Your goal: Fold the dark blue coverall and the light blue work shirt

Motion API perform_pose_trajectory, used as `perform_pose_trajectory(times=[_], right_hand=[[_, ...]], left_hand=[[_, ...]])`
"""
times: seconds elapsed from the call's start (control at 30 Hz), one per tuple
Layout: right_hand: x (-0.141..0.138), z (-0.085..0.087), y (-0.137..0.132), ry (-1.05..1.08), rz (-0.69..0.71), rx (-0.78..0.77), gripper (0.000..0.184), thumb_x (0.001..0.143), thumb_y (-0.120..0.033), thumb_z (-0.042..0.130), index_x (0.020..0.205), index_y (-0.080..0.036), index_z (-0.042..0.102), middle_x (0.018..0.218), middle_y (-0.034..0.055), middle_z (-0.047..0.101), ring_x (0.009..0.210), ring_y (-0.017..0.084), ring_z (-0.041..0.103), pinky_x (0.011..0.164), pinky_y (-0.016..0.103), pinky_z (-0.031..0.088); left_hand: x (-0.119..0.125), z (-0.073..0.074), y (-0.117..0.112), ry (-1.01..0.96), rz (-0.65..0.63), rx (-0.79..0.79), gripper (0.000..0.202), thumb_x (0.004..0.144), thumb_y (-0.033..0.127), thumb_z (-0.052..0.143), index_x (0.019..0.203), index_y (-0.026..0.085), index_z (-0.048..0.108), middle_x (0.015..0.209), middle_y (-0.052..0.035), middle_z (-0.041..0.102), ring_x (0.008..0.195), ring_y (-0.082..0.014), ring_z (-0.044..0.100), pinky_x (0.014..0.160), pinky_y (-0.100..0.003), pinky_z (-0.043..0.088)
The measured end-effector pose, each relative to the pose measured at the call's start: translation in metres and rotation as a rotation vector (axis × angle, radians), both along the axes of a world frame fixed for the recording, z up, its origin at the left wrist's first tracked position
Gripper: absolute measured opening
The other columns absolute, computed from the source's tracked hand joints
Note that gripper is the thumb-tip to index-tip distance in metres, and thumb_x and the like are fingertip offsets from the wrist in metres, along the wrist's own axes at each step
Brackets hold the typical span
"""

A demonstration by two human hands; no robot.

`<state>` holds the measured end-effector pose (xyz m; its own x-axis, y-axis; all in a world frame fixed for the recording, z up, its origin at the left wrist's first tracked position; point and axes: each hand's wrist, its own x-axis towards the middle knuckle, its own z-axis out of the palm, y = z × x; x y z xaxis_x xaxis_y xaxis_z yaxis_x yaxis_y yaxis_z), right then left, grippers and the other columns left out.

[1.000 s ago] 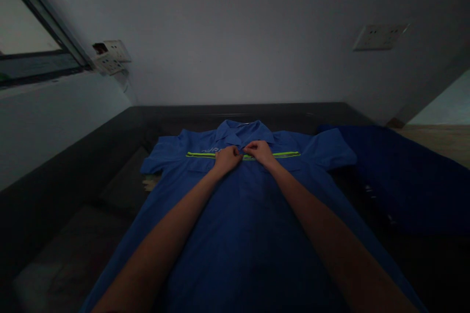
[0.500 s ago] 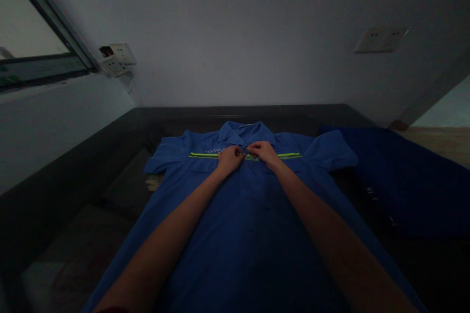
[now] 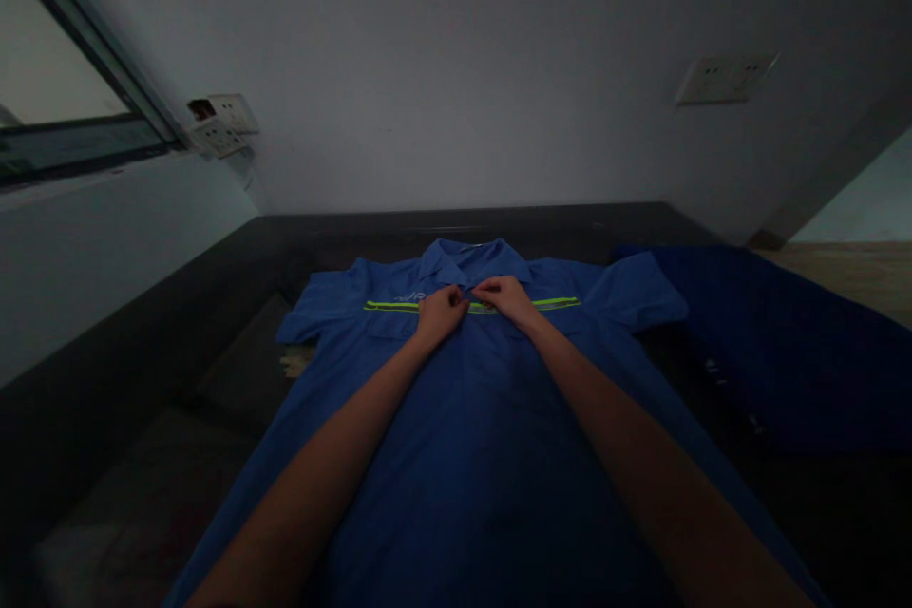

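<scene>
A blue short-sleeved work shirt (image 3: 470, 437) with a yellow-green reflective chest stripe lies flat, front up, collar away from me, on a dark surface. My left hand (image 3: 440, 313) and my right hand (image 3: 505, 297) meet at the centre of the chest, just below the collar. Both have their fingers curled and pinched on the shirt's front placket at the stripe. What lies between the fingertips is too small and dim to make out.
A second dark blue garment (image 3: 776, 342) lies to the right on the dark surface (image 3: 214, 351). A pale wall stands behind, with socket plates (image 3: 218, 123) at left and another socket plate (image 3: 723, 78) at right. A window frame (image 3: 78, 147) is at far left.
Both hands stay pinched at the shirt's centre front. Only small finger movements and a slight shift of the view show.
</scene>
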<state>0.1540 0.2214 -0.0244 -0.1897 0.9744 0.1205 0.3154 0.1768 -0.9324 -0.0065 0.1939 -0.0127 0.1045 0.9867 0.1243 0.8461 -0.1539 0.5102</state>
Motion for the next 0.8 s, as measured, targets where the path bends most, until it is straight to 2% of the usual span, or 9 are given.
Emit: perform_pose_trajectory(times=[0.13, 0.2, 0.3, 0.5, 0.63, 0.8], right_hand=[[0.001, 0.001, -0.001, -0.077, 0.026, 0.083, 0.009, 0.071, -0.016, 0.067, 0.076, -0.014, 0.074, 0.074, 0.0034, 0.071, 0.068, 0.014, 0.061, 0.066, 0.024, 0.046], [0.000, 0.000, -0.002, -0.194, -0.008, 0.182, 0.010, 0.071, -0.013, 0.068, 0.079, -0.015, 0.073, 0.080, 0.0037, 0.071, 0.075, 0.015, 0.062, 0.072, 0.025, 0.046], [-0.004, -0.005, -0.004, -0.318, -0.082, 0.263, 0.014, 0.071, -0.012, 0.069, 0.084, -0.015, 0.071, 0.079, 0.0026, 0.068, 0.075, 0.015, 0.060, 0.073, 0.025, 0.045], [-0.012, -0.011, -0.011, -0.472, -0.152, 0.344, 0.006, 0.076, -0.017, 0.068, 0.081, -0.016, 0.066, 0.087, 0.0053, 0.063, 0.087, 0.019, 0.055, 0.081, 0.030, 0.041], [-0.011, -0.011, -0.011, -0.562, -0.161, 0.394, 0.005, 0.083, -0.020, 0.062, 0.084, -0.016, 0.065, 0.089, 0.0063, 0.063, 0.089, 0.019, 0.055, 0.082, 0.030, 0.041], [0.006, -0.006, -0.010, -0.621, -0.237, 0.426, 0.020, 0.092, -0.020, 0.048, 0.092, -0.016, 0.067, 0.095, 0.0086, 0.064, 0.094, 0.020, 0.055, 0.087, 0.030, 0.042]], left_hand=[[-0.002, -0.005, 0.003, 0.005, -0.021, 0.013, 0.020, 0.090, 0.029, 0.048, 0.086, 0.019, 0.066, 0.084, -0.0018, 0.070, 0.081, -0.0191, 0.063, 0.072, -0.028, 0.040], [-0.003, -0.006, 0.001, 0.015, -0.027, 0.040, 0.018, 0.089, 0.027, 0.049, 0.088, 0.019, 0.065, 0.086, -0.0030, 0.069, 0.084, -0.0199, 0.063, 0.075, -0.029, 0.040], [-0.002, -0.007, -0.003, 0.055, -0.036, 0.100, 0.015, 0.088, 0.026, 0.053, 0.097, 0.018, 0.061, 0.090, -0.0045, 0.068, 0.089, -0.0210, 0.061, 0.080, -0.031, 0.040], [0.000, -0.010, -0.009, 0.245, -0.054, 0.289, 0.024, 0.086, 0.026, 0.057, 0.109, 0.018, 0.056, 0.113, -0.0098, 0.058, 0.106, -0.0248, 0.053, 0.088, -0.035, 0.042], [-0.001, -0.010, -0.008, 0.253, -0.112, 0.304, 0.025, 0.088, 0.023, 0.053, 0.113, 0.016, 0.054, 0.116, -0.0108, 0.056, 0.108, -0.0235, 0.052, 0.092, -0.033, 0.042], [-0.002, -0.008, -0.009, 0.268, -0.147, 0.264, 0.026, 0.090, 0.019, 0.049, 0.115, 0.015, 0.052, 0.114, -0.0117, 0.059, 0.105, -0.0227, 0.056, 0.092, -0.033, 0.044]])
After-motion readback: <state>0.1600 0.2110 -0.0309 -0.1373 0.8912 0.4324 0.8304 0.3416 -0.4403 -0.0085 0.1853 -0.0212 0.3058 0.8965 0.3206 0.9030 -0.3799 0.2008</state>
